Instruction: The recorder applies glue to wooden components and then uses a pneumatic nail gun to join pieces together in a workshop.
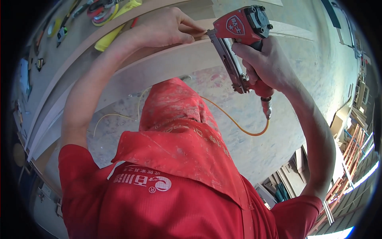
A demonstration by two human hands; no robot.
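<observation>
My right hand (268, 63) is wrapped round the grip of a red and black air nail gun (238, 30). The gun's nose points left, against or very close to the edge of a long pale wooden board (167, 57). Just left of that nose, my left hand (169, 28) has thumb and fingers closed on a thin wooden strip (153, 48) along the board. How far the fingers reach around it is hidden. A yellow air hose (254, 134) hangs in a loop from the gun's grip.
Long curved-looking wooden pieces (71, 73) run along the left of the worktable (318, 75). Rolls of tape (104, 12), a yellow tube-shaped package (105, 41) and a tape measure (61, 34) lie at the upper left. Stacked wood (292, 175) stands low on the right.
</observation>
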